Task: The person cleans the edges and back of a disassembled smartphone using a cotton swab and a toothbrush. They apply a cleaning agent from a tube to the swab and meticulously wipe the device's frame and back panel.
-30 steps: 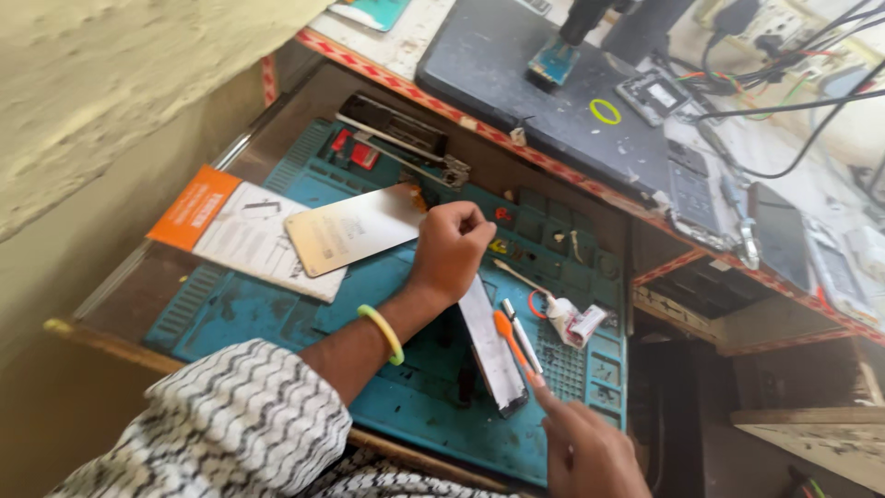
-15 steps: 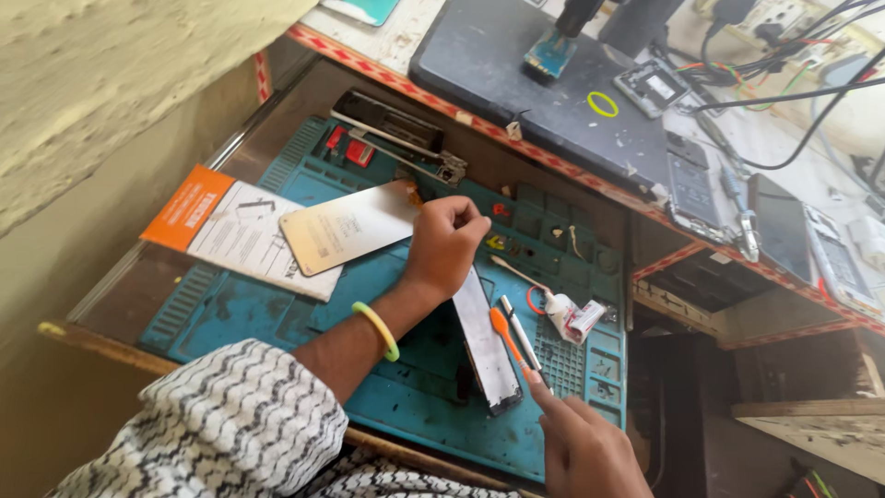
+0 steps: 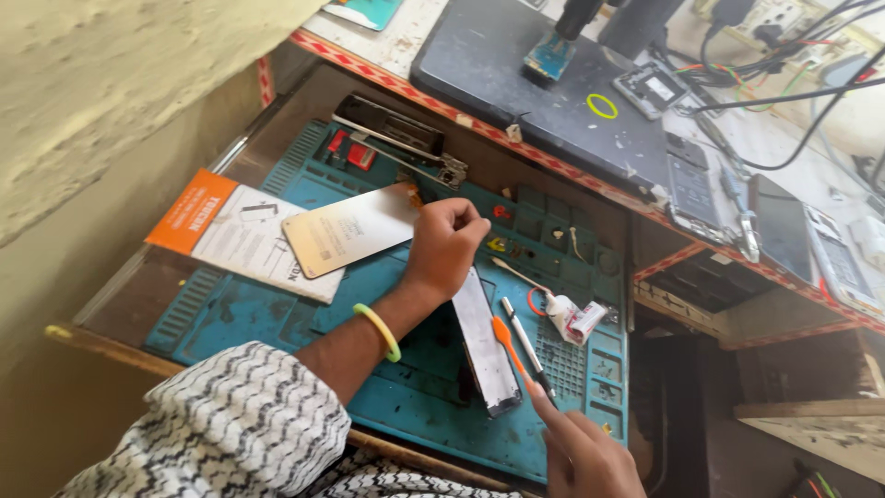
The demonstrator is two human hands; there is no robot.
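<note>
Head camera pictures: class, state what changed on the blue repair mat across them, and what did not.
Little changed. The left hand stays fisted on the blue mat by the gold back panel. The right hand still holds the orange tool beside the silver phone. Only the camera view shifted slightly.

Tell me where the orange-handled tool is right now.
In the head view, the orange-handled tool is held in the right hand at lower right, over the blue work mat, just right of the phone that the left hand steadies.
</note>
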